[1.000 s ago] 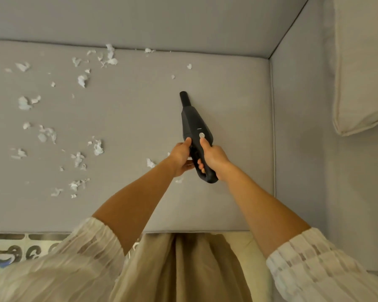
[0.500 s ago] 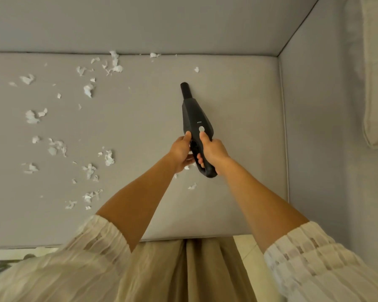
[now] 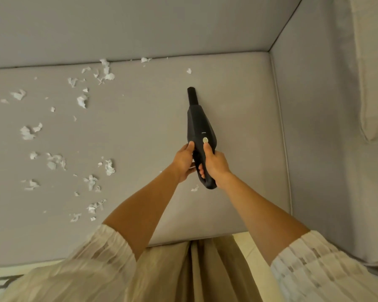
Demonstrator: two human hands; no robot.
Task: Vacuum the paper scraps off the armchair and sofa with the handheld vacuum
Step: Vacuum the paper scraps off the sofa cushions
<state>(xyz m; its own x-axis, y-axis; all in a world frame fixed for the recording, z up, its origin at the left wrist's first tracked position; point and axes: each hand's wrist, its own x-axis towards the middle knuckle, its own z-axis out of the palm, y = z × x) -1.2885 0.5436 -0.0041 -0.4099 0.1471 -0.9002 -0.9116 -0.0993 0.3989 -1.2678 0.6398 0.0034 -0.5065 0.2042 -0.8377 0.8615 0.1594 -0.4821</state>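
Both hands are on the black vacuum [image 3: 200, 131] over the grey seat [image 3: 238, 118]: the right hand [image 3: 215, 164] is wrapped round the handle with its thumb just below the round button [image 3: 205, 140], and the left hand [image 3: 183, 163] grips the handle's left side, thumb up along the body. The nozzle [image 3: 192, 95] points to 12 o'clock and sits over bare fabric; whether it touches the seat cannot be told. Most scraps [image 3: 83, 101] lie from 8 to 11 o'clock of the vacuum, well apart from it, with one single scrap [image 3: 189, 71] just beyond the nozzle at 12 o'clock and another small bit [image 3: 195, 188] at 6 o'clock beside the handle's end. The step in hand looks like switching on and starting the sweep. To do it well, I would press the button firmly, tip the nozzle low to the fabric, take the lone piece ahead first, then work leftward in slow overlapping passes so light paper is drawn in, not blown aside, and finish along the back crease [image 3: 140, 61] where bits have lodged. Compared with half a second ago, the grip and the vacuum's heading are much the same; the view has shifted so the side cushion [image 3: 371, 73] at 2 o'clock shows more fully.
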